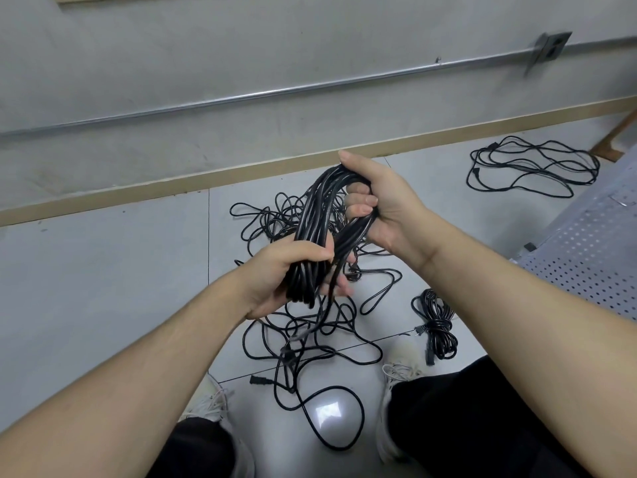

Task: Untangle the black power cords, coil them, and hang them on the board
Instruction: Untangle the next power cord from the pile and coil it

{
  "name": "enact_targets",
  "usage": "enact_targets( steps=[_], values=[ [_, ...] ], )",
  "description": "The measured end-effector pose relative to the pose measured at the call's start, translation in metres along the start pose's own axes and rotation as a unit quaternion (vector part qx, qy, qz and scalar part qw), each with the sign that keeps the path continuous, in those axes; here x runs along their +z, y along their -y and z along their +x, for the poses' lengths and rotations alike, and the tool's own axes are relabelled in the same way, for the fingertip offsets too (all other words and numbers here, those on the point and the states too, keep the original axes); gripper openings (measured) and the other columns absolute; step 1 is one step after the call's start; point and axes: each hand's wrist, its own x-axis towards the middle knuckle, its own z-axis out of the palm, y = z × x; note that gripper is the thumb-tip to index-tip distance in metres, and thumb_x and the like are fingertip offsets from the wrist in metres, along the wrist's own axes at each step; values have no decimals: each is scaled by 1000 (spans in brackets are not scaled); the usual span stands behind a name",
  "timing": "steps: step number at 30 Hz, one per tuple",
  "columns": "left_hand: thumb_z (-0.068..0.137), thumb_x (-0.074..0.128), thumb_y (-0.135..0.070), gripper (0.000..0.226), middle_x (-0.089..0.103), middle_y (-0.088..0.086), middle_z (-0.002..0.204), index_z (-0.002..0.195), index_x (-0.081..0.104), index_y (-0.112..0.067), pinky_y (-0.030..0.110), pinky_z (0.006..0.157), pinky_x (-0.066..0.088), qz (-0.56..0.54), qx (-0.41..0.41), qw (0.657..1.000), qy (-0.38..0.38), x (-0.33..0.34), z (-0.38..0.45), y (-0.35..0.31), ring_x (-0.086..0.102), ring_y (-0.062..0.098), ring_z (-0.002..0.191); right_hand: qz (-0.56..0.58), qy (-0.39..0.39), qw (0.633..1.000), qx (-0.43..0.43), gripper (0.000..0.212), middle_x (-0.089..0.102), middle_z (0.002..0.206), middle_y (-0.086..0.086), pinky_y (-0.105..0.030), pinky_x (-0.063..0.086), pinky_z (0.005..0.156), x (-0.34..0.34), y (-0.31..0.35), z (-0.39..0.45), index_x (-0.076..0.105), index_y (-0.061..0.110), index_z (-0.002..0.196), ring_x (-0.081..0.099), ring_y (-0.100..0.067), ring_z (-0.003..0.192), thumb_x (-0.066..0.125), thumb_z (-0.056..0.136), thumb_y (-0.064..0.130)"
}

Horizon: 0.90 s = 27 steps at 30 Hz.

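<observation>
We grip coiled cord [317, 215]: left hand [275, 274] and right hand [382, 201], fingers clamped round it; tangle [310, 339] on floor [103, 270].

Black coiled cord [319, 215], many strands bunched into a long loop, held up above the floor; top bend gripped in right hand [382, 205], lower end clasped in left hand [286, 274], one loose strand trailing down from it. Beneath, a loose tangle of black cords [310, 326] sprawled across the grey floor tiles, a plug [259, 381] lying at its near edge. To the right, a finished bundle [436, 327], wrapped round its middle, flat on the floor. Far right, near the wall, another cord [531, 165] spread in wide open loops.
</observation>
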Motion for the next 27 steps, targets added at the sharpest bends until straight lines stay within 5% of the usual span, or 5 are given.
enact_targets(
  steps=[3,7,13,21,27],
  values=[
    [79,66,-14,5,60,11,99,79,61,-16,29,57,44,-143,-13,987,75,1,-3,-6,48,15,61,19,22,1000,-9,29,27,48,7,-13,24,30,4,5,-1,42,19,80,23,-3,32,64,99,23],
    [86,56,-14,7,57,6,94,79,55,-18,23,51,32,-142,-6,987,68,4,-5,-4,40,12,58,-23,35,999,-27,17,29,51,7,-14,30,34,5,5,-5,52,20,93,27,-3,35,62,101,32],
    [94,55,-14,4,57,4,87,94,56,-18,22,49,38,-134,52,989,-42,7,6,-3,40,11,58,-118,59,990,50,51,59,74,-3,-33,49,67,-12,-21,-1,56,18,109,56,-20,68,31,103,62],
    [102,52,-18,3,56,0,83,100,51,-17,25,49,41,-173,150,945,-233,-21,12,-19,45,11,56,-495,252,810,190,26,76,97,-1,-38,43,98,-7,-53,-17,60,20,105,67,-21,102,34,100,21],
    [102,58,-20,7,53,-3,81,100,52,-20,29,55,44,-115,175,902,-377,-48,11,-21,49,13,61,-604,222,761,85,26,63,61,-2,-41,43,75,-13,-51,-11,52,18,77,64,-18,62,60,100,26]
  ],
)
